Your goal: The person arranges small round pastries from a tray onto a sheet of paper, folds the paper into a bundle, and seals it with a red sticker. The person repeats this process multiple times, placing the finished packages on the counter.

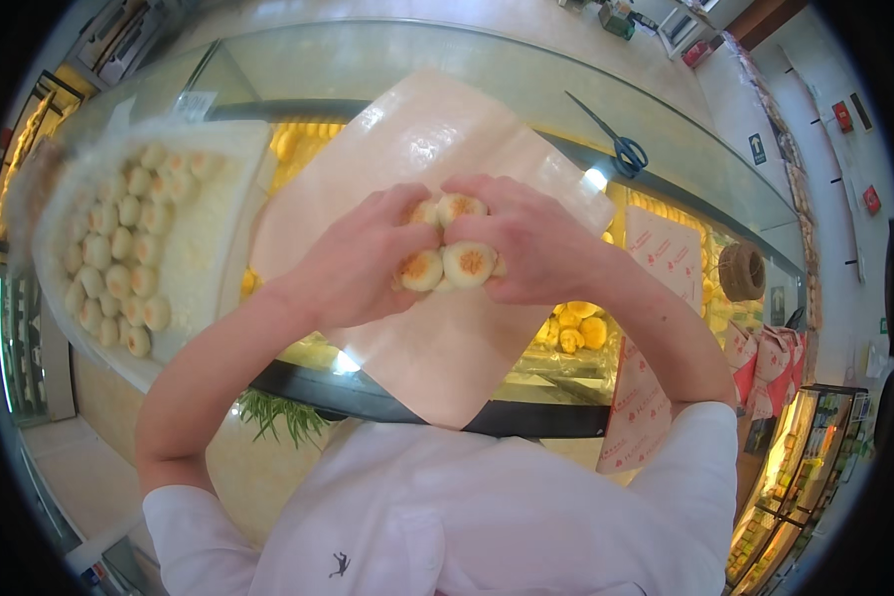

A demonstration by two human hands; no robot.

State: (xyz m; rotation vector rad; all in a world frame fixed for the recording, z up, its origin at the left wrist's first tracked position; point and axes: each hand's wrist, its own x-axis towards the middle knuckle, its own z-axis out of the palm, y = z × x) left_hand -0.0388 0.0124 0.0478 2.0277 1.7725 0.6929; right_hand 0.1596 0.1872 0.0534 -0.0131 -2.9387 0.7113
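Several round pale pastries [468,264] with browned tops are clustered between my two hands, over the middle of a sheet of pinkish wrapping paper [425,141]. My left hand [376,253] grips the cluster from the left, thumb and fingers around it. From the right, my right hand [536,242] clasps the same cluster. The paper lies cornerwise on the glass top of a display case, one corner pointing towards my body. How many pastries my palms cover cannot be seen.
On the left stands a white lined tray [216,246] with many similar pastries. Scissors [618,145] lie on the glass at the back right. Further right are printed paper sheets [659,253], a twine roll [742,272] and wrapped printed packages [771,365]. Yellow baked goods [581,328] show beneath the glass.
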